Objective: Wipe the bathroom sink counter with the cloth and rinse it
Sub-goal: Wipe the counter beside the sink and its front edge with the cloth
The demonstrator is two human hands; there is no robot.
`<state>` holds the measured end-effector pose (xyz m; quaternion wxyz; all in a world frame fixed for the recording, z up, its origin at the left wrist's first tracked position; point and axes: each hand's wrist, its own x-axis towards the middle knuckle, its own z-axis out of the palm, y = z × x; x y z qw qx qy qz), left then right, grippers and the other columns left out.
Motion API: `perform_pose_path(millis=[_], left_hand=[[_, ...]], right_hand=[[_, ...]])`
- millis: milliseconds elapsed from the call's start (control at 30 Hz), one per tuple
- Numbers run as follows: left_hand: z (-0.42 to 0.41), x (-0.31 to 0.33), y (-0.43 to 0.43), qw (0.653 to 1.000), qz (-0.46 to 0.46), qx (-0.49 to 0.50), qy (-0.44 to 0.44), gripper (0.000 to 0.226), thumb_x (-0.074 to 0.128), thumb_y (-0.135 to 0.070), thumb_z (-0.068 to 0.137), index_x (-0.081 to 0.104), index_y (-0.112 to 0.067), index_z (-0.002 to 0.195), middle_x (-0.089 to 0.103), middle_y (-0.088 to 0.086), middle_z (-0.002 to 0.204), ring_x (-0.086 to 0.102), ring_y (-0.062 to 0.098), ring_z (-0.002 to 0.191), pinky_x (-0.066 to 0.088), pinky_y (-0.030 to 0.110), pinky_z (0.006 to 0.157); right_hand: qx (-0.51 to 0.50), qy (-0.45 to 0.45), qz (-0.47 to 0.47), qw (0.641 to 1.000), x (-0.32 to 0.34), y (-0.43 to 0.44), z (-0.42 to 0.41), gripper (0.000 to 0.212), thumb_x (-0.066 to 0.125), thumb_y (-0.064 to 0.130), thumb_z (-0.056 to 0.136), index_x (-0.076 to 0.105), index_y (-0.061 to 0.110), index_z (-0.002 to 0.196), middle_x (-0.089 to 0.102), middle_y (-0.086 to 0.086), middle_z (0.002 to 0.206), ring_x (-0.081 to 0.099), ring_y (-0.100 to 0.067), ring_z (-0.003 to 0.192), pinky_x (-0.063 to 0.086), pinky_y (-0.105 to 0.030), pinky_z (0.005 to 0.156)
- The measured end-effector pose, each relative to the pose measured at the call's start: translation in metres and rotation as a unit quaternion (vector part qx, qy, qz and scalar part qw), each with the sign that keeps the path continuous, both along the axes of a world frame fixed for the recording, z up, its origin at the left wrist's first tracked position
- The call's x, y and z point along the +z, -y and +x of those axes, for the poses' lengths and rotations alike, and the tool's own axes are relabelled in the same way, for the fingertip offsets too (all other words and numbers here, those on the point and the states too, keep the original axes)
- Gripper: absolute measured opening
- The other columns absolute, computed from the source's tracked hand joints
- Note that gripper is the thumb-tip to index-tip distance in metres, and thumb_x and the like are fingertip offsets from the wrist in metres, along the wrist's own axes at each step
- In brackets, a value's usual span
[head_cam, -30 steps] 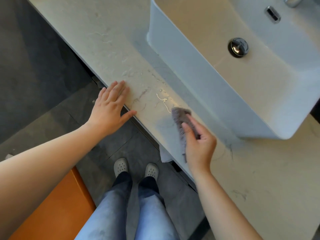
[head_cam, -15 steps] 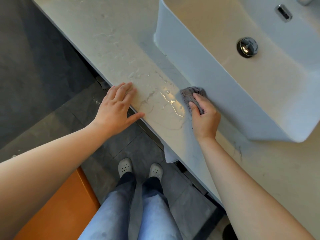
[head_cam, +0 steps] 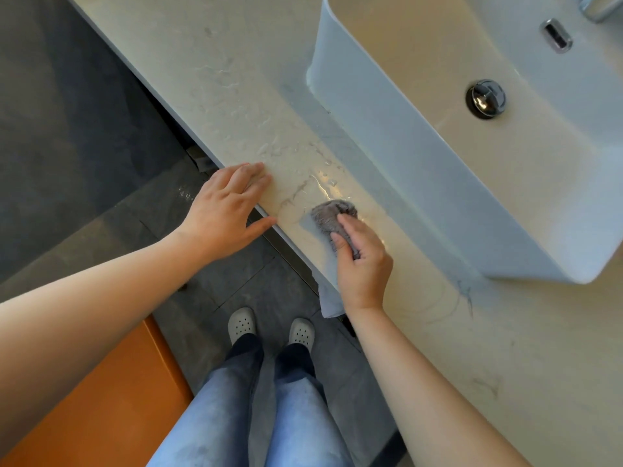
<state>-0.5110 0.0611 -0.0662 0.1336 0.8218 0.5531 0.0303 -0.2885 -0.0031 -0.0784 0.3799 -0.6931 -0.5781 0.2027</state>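
Grey pile cloth: bunched into a small wad, lying on the pale stone table close to its front edge, in front of the outer wall of the white sink but apart from it.

Right hand: fingers curled over the near part of the cloth, thumb tucked against its side, pressing it down onto the table.

Left hand: fingers straight and close together, flat on the table's front edge; thumb splayed out below the edge; holds nothing.

Orientation of cloth: long axis runs from under the right palm away from the person, leaning slightly left; the free rounded end points at the water streaks and beyond them to the sink wall.

Other items: drain plug in the basin; overflow slot; dark hair-like marks on the table by the sink's near corner; a pale rag hanging below the table edge; grey tiled floor.

Hazards, as judged: the cloth works so near the front edge that a stroke toward the person could push water over onto the floor; a wad this small covers little per pass and may leave streaks; the marks by the sink corner could be missed; the braced left hand rests just beside wet stone and might slide.
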Motion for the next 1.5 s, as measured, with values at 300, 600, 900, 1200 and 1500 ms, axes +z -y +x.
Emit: perform_pose_path(millis=[300,600,900,1200,1500], left_hand=[[-0.024,-0.003,-0.018,0.996,0.033,0.078,-0.025,0.069,0.055,-0.042,0.089,0.035,0.001,0.140,0.035,0.021,0.145,0.031,0.040,0.134,0.023,0.053,0.112],[-0.027,-0.010,-0.017,0.994,0.006,0.106,-0.009,0.084,0.040,-0.058,0.088,0.020,-0.003,0.148,0.019,0.016,0.155,0.014,0.034,0.143,0.011,0.049,0.117],[-0.028,-0.014,-0.016,0.995,-0.002,0.103,0.003,0.088,0.028,-0.065,0.086,0.015,-0.005,0.150,0.015,0.015,0.156,0.010,0.032,0.145,0.010,0.047,0.117],[-0.030,-0.015,-0.018,0.995,-0.004,0.102,0.001,0.088,0.027,-0.065,0.086,0.016,-0.006,0.150,0.016,0.014,0.156,0.011,0.032,0.144,0.010,0.048,0.118],[-0.031,-0.016,-0.019,0.996,-0.007,0.092,0.004,0.087,0.025,-0.065,0.086,0.017,-0.004,0.149,0.016,0.015,0.156,0.011,0.033,0.144,0.010,0.048,0.118]], right_hand=[[0.105,-0.080,-0.077,0.988,0.018,0.045,-0.034,0.031,0.069,0.007,0.082,0.071,0.018,0.111,0.065,0.014,0.108,0.063,-0.005,0.104,0.053,-0.031,0.092],[-0.081,-0.056,0.007,0.995,0.031,-0.032,0.018,0.032,0.065,0.015,0.086,0.067,0.016,0.117,0.066,0.006,0.113,0.063,-0.007,0.105,0.047,-0.022,0.093],[-0.114,0.001,0.004,0.993,-0.002,-0.065,0.033,0.030,0.063,0.014,0.086,0.068,0.010,0.116,0.068,-0.005,0.117,0.061,-0.016,0.111,0.045,-0.025,0.100],[-0.101,-0.019,0.026,0.994,-0.007,-0.098,0.003,0.030,0.063,0.013,0.087,0.067,0.008,0.116,0.068,-0.005,0.116,0.059,-0.006,0.106,0.038,-0.009,0.096],[-0.012,-0.004,0.014,1.000,-0.005,-0.059,-0.026,0.031,0.066,0.010,0.084,0.068,0.010,0.115,0.061,0.008,0.116,0.058,-0.010,0.110,0.045,-0.030,0.100]])
